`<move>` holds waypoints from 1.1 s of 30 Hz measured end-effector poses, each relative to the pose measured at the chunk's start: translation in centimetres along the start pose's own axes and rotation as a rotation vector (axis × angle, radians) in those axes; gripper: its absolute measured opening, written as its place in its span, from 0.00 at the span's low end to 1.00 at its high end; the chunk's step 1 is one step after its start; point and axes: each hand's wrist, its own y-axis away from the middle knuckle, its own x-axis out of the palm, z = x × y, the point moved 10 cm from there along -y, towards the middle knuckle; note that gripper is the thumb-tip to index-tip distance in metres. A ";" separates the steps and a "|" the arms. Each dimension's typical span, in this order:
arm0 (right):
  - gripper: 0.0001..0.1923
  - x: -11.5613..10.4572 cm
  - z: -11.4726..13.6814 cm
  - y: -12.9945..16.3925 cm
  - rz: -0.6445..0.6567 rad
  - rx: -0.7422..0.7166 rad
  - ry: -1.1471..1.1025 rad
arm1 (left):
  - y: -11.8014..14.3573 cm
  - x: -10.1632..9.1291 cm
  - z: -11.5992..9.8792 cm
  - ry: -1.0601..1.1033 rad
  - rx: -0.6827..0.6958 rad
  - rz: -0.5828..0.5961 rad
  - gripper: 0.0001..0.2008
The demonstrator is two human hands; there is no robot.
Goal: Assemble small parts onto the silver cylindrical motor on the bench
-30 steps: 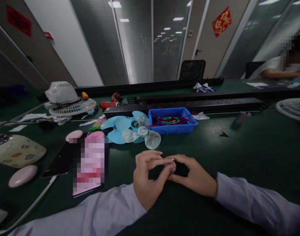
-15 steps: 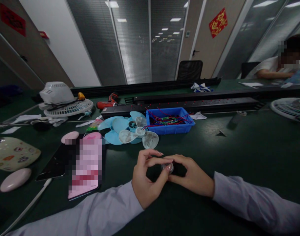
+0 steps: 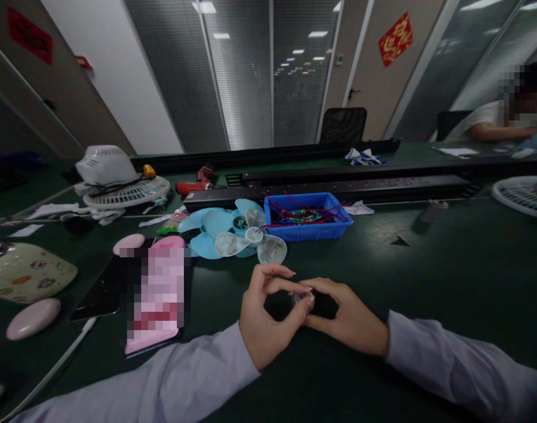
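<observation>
A small round silvery piece (image 3: 302, 301) is pinched in front of me above the dark green table; its exact kind is too small to tell. My left hand (image 3: 268, 320) grips it between thumb and index finger, with the other fingers curled above. From the right, my right hand (image 3: 345, 317) closes thumb and fingertips on the same piece, and the fingertips of both hands meet there. Just beyond the hands lie blue and whitish fan blades (image 3: 233, 232). Beside them stands a blue bin (image 3: 308, 232) holding red and blue wires with green boards.
To the left are a phone with a pink screen (image 3: 160, 294), a dark tablet (image 3: 98, 288), a patterned pouch (image 3: 34, 273) and pink oval objects. Farther back are a white fan head (image 3: 105, 167), a red drill (image 3: 195, 183) and long black rails (image 3: 339, 191). A person (image 3: 489, 126) sits at right.
The view has shifted slightly, so the scene sits a little farther right. Both hands keep hold of the small round piece, which looks slightly turned.
</observation>
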 end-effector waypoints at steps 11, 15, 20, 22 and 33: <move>0.21 0.1 0.1 0.1 0.007 -0.021 -0.018 | -0.5 -0.8 -0.8 0.051 0.024 -0.070 0.21; 0.22 0.0 0.2 0.0 0.015 -0.004 -0.025 | 0.3 -3.4 -1.2 0.017 0.052 -0.177 0.20; 0.21 0.0 0.3 -0.1 0.032 0.001 -0.038 | 3.3 -6.3 0.2 -0.314 -0.010 0.024 0.17; 0.22 0.0 0.3 -0.1 0.034 -0.002 -0.046 | 4.3 -6.9 0.7 -0.426 -0.008 0.133 0.16; 0.21 -0.1 0.2 -0.1 0.021 -0.002 -0.036 | 4.5 -6.6 0.9 -0.643 0.059 0.230 0.19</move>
